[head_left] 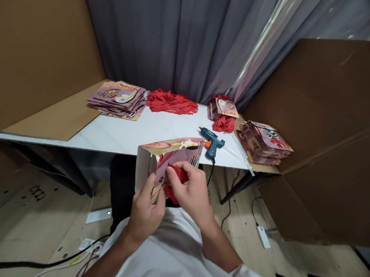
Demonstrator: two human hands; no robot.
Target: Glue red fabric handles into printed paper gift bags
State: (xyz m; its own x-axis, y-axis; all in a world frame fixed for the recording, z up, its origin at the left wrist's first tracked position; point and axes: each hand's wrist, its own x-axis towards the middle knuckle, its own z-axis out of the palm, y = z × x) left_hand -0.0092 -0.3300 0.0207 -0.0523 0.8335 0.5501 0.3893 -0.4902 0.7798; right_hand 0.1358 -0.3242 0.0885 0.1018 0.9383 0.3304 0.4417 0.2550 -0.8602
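The printed paper piece is between the two hands, held up off the surface at its near edge, above the person's lap. The left hand is closed on its lower left part, thumb and fingers pinching the lower edge just beside the pale flap. The right hand lies over the right part of the piece, its thumb and curled fingers closed on a red strip; the strip lies against the printed face, and more red shows below, between the hands.

Beyond the right hand, the glue gun lies on the surface, just beside the piece's upper right corner as seen here. Further back lie a heap of red strips and, to its left, a stack of printed pieces, both well apart from the hands.
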